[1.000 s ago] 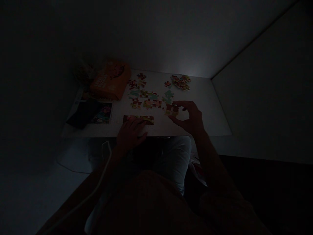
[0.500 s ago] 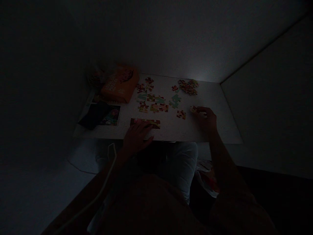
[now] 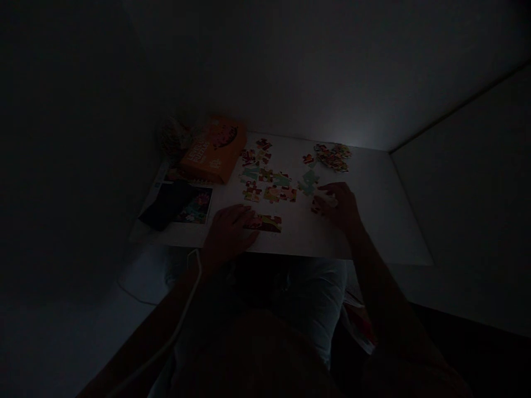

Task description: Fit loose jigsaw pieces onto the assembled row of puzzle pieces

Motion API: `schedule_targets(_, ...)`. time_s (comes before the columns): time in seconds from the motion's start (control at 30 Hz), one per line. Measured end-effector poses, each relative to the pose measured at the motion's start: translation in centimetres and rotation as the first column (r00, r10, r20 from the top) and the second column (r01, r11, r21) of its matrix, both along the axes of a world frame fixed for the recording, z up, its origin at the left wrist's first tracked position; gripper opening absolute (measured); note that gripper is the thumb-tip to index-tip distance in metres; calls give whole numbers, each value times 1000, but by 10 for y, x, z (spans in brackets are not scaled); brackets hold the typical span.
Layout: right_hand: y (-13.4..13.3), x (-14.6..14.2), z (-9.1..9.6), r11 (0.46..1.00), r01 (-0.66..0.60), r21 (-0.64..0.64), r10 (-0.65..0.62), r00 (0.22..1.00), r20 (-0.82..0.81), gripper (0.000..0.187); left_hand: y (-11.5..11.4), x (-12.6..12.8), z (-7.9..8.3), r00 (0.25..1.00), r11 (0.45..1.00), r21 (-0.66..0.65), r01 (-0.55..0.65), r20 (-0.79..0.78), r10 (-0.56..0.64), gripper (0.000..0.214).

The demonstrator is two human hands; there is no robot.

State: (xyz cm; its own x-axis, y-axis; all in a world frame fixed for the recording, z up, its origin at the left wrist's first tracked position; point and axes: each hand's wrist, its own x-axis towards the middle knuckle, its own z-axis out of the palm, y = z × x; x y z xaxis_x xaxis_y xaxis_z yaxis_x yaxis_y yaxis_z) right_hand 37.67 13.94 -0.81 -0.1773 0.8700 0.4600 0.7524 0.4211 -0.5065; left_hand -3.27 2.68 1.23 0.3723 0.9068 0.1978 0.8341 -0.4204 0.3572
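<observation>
Dim light covers the whole head view. My left hand (image 3: 232,229) lies flat with fingers spread at the left end of a joined strip of puzzle pieces (image 3: 269,223), partly covering it. My right hand (image 3: 342,207) pinches a pale puzzle piece (image 3: 331,200), its print too dark to read. Just under those fingers, another puzzle piece (image 3: 315,208) lies partly hidden on the table. Beyond it sits a green joined group (image 3: 308,182). Toward the middle are more partly joined pieces (image 3: 280,193) in green, pink and brown.
A heap of loose puzzle pieces (image 3: 334,159) lies at the back right of the white table (image 3: 385,221). An orange puzzle box (image 3: 213,152) stands at the back left, beside a clear bag (image 3: 172,135). A dark cloth-like item (image 3: 166,204) overlaps a picture sheet (image 3: 197,205).
My right hand has moved left with the puzzle piece, over the loose piece near the green group. My left hand has slid left along the strip, uncovering more of its right part. The view has shifted slightly.
</observation>
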Motion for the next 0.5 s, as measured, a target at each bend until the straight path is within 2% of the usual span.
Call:
schedule_targets(0.17,50,-70,14,973,-184,-138,199,975,99,28,-1,2,2,999,998,-38,43,-13,-44,50)
schedule_targets(0.3,82,-118,19,944,-220,-247,267,947,177,23,-1,1,3,999,998,-48,34,10,-34,45)
schedule_targets(0.4,78,-138,20,940,-216,-265,277,934,223,28,-1,1,0,999,999,-43,11,33,-9,44)
schedule_targets(0.5,55,-149,18,944,-200,-261,267,931,249,40,-2,1,-2,999,1000,-31,6,44,-5,43)
